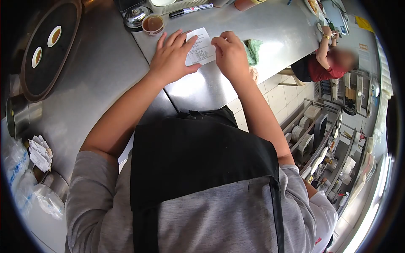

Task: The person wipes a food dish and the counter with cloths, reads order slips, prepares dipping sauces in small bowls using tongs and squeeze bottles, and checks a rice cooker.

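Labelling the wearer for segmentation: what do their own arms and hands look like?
Left hand and right hand: bare, no gloves; no rings, watch or bracelet visible. Forearms uncovered, no visible markings. Short, heathered grey sleeves end around the elbows, part of a matching grey shirt. Black apron over the front.

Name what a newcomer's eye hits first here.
Likely the white printed slip on the steel counter, between the spread left hand and the curled right hand. Next, the dark tray with two small white dishes, upper left. Then the co-worker in a red top, upper right.
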The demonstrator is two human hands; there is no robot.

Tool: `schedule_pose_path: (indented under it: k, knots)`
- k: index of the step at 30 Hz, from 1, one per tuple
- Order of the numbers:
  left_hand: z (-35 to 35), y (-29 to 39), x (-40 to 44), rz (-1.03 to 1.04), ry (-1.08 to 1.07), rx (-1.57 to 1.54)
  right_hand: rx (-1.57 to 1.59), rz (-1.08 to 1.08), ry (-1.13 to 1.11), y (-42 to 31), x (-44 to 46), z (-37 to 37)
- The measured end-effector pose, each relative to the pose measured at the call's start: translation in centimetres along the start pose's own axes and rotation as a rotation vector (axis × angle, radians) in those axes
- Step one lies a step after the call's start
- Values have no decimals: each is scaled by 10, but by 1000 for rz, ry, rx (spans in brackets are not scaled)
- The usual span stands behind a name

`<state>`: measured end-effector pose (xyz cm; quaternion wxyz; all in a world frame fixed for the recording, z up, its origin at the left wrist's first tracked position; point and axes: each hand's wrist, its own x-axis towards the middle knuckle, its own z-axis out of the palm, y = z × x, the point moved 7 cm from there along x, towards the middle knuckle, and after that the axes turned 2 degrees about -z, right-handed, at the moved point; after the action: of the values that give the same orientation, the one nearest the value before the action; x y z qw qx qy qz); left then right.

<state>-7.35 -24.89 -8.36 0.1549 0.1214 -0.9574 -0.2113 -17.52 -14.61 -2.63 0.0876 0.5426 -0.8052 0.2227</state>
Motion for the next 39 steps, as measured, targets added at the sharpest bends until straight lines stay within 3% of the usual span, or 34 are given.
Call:
schedule_pose_path:
  k: [39]
  knots:
    - [1,-1,0,-2,-3,2,-43,49,-149,-16,-31,16]
